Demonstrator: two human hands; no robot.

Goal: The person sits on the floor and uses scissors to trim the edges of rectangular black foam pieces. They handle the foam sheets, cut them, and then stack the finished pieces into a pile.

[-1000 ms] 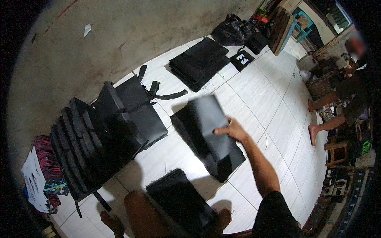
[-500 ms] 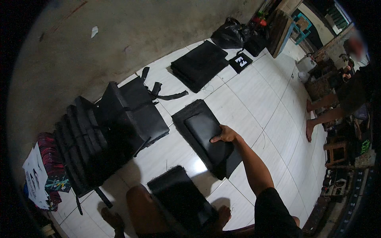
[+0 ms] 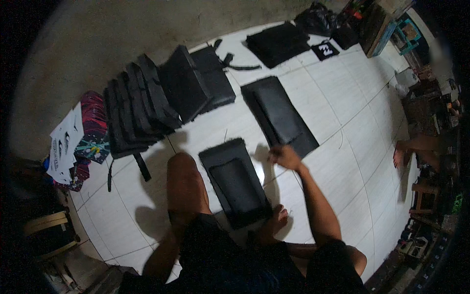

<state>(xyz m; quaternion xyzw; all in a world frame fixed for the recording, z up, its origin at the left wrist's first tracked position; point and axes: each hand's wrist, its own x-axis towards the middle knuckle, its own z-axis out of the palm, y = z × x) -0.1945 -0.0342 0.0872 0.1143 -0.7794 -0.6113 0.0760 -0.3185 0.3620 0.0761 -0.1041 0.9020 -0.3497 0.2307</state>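
Sitting on the white tiled floor [image 3: 342, 122], we've got one black padded panel [image 3: 235, 182] lying flat right between our knees in the lower middle of the frame, probably parked there so it's easy to reach. Our right hand [image 3: 284, 157] hovers just beyond it, fingers loose and gripping nothing, close to the near end of a second black panel [image 3: 279, 115] laid flat mid-frame. Left hand isn't visible, so can't tell what it's doing. Further up and left, a row of black panels [image 3: 142, 105] stands on edge, with printed sheets [image 3: 63, 144] at far left. More black pieces [image 3: 276, 43] sit along the top. Another person's foot [image 3: 399, 157] shows at right.
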